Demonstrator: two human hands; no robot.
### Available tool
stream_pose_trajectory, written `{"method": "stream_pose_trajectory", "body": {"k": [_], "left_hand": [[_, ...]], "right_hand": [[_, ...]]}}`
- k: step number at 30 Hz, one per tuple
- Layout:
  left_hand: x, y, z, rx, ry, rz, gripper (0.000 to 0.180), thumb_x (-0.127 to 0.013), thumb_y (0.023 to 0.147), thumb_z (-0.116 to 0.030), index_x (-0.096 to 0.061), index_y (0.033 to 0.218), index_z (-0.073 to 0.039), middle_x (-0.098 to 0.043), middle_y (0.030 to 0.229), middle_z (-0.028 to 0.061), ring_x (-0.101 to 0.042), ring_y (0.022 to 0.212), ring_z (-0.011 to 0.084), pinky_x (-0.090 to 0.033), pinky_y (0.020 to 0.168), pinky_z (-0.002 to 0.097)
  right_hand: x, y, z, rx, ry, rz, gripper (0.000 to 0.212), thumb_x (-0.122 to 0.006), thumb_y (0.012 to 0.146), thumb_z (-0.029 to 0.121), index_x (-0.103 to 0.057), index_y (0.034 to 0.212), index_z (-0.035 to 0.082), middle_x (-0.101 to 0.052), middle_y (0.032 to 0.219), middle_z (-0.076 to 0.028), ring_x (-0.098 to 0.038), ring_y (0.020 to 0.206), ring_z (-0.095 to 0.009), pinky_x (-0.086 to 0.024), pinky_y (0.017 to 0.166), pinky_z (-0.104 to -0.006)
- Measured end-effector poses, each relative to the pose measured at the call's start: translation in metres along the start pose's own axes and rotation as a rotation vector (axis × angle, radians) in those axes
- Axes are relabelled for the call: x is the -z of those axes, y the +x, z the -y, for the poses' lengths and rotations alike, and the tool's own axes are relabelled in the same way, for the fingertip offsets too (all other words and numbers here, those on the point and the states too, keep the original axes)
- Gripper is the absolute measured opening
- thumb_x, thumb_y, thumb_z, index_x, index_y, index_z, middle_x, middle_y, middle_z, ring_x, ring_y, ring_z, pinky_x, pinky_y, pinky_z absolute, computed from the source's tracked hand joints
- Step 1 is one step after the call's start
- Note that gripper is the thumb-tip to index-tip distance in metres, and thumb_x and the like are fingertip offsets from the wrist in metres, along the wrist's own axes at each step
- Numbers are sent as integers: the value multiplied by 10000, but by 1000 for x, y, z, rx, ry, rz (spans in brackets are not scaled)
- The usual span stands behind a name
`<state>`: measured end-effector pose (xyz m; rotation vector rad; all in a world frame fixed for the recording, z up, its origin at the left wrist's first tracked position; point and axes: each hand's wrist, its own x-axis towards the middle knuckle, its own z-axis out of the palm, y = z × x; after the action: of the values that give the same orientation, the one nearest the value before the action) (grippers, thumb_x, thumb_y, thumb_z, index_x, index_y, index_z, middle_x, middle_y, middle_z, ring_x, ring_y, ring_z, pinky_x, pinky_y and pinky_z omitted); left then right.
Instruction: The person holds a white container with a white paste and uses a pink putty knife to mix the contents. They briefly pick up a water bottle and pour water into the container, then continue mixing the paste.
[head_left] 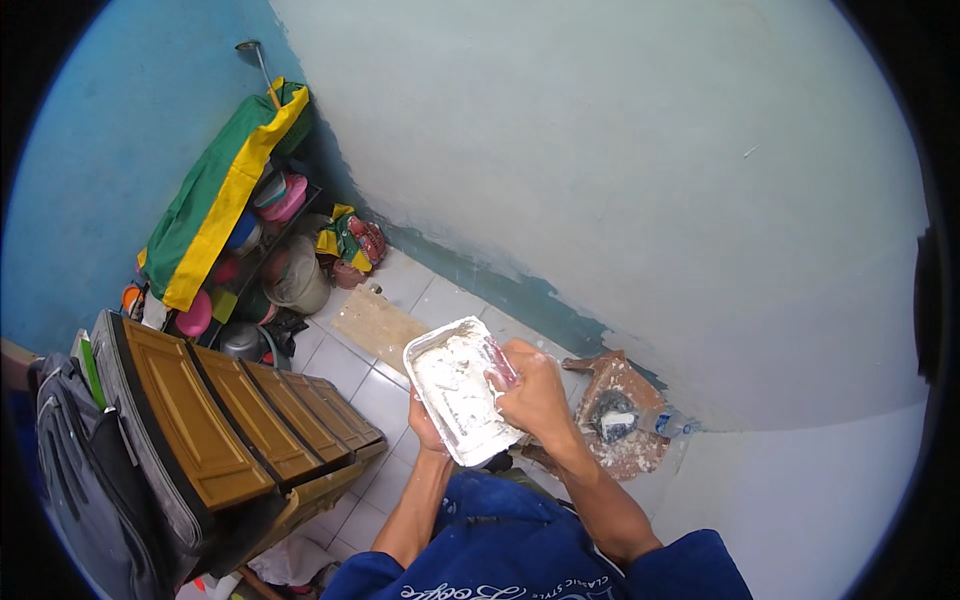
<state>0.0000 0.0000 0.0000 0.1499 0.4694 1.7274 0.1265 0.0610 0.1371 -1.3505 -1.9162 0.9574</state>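
A rectangular metal tray [424, 347] with white putty-like paste in it sits in front of me at chest height. My left hand [427, 428] holds it from underneath, only the fingers showing at its lower edge. My right hand [533, 388] is closed on a small scraper with a reddish handle [499, 365], its blade down in the paste at the tray's right side. Both forearms come up from my blue shirt at the bottom.
A pale wall fills the upper right. A paste-smeared brown stool [622, 415] with a dark lump and a plastic bottle [668, 424] stands beside it. A brown plastic drawer cabinet [240, 420], a grey backpack [85, 480] and a shelf with bowls under green-yellow cloth [215, 200] lie left.
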Motion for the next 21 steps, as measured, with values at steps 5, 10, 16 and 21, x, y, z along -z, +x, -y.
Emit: {"method": "stream_pose_trajectory", "body": {"k": [5,10,16,21], "left_hand": [[-12,-8,16,39,-121,10,648,-309,1017,-452,-402,1472,-1,-510,1450,197,-537,1298,349,-442,1101,463],[-10,-7,31,32,-102,-42,648,-305,1010,-446,-411,1464,3,-520,1440,198,-539,1295,350,-442,1101,467],[-11,-4,32,60,-77,-1,643,-301,1007,-439,-422,1452,9,-537,1417,199,-559,1272,343,-471,1073,459],[-15,-5,59,94,-40,-40,644,-298,1006,-438,-422,1453,9,-540,1414,199,-566,1264,344,-485,1058,459]], "right_hand": [[17,-12,-4,-27,-181,-89,190,-639,729,47,-715,899,10,-633,889,-186,-623,794,-441,-488,728,-501],[17,-21,-5,10,-182,-75,174,-634,756,47,-705,905,-10,-641,892,-195,-625,803,-436,-485,712,-489],[27,-28,-9,-75,-139,-132,156,-640,777,64,-704,895,-14,-655,916,-202,-627,818,-442,-485,719,-493],[32,-36,-37,-147,-182,-138,140,-658,768,49,-703,882,-18,-657,901,-200,-631,808,-442,-487,708,-486]]}}
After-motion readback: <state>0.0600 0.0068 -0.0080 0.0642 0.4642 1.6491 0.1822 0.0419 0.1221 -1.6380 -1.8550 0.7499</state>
